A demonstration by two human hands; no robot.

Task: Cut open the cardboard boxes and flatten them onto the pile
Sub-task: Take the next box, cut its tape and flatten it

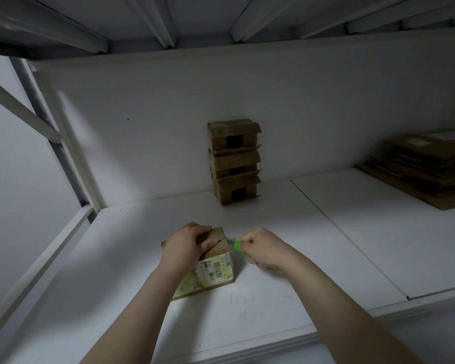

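White shelf (273, 324), dim light. Near its front edge, centre: box (216, 274). The left hand (188, 245) curls over its top, pressing down, likely to steady it for cutting. At the top seam's right end, the right hand (263, 249) fists round a green cutter (239, 246), wrist low. Behind: three-box stack (234, 164) at the wall; flattened pile (426, 166) far right.

The box (211, 274) is matt brown cardboard with a printed paper label. The cutter (238, 245) beside it is green plastic. Under the box, the shelf (273, 298) is smooth matt white.
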